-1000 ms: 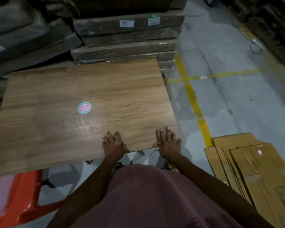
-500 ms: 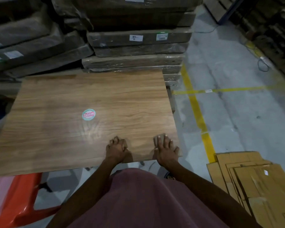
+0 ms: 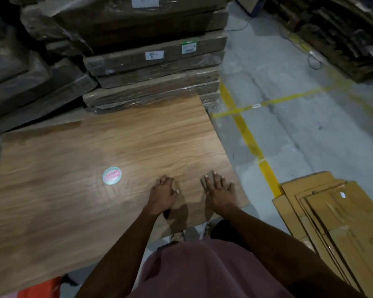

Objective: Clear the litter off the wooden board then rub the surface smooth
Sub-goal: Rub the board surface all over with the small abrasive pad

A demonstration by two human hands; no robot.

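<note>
One wooden board (image 3: 95,201) lies under both hands near its right front corner: left hand (image 3: 163,195) fingers together, right hand (image 3: 219,193) fingers slightly spread, flat. One round sticker (image 3: 112,175) sits left of them.

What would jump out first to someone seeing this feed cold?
The big wooden board fills the middle and left, with a round teal and pink sticker on it left of the hands. The left hand and right hand both lie on the board near its near right corner. On the grey floor to the right run yellow lines, with flattened cardboard at lower right.
</note>
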